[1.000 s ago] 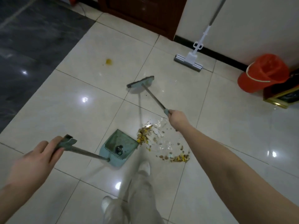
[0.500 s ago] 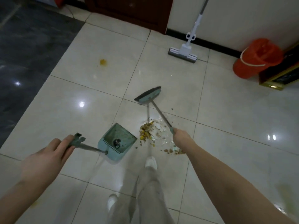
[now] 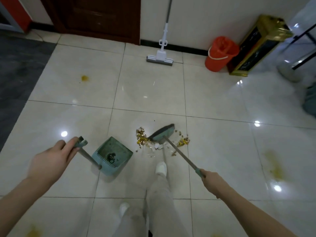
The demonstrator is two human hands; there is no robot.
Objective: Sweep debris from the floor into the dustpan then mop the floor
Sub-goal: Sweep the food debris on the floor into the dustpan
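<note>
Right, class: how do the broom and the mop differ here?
The broom is gripped by the right hand; the mop stands unheld, leaning on the wall.
The broom's head is teal; the mop's is grey and white.
The broom's head sits among the debris; the mop's rests on bare floor.
Both have a long thin handle and a wide head.

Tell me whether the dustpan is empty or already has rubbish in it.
Almost empty. The dustpan holds only one small dark clump by its comb teeth; the debris lies outside it, by the broom.
</note>
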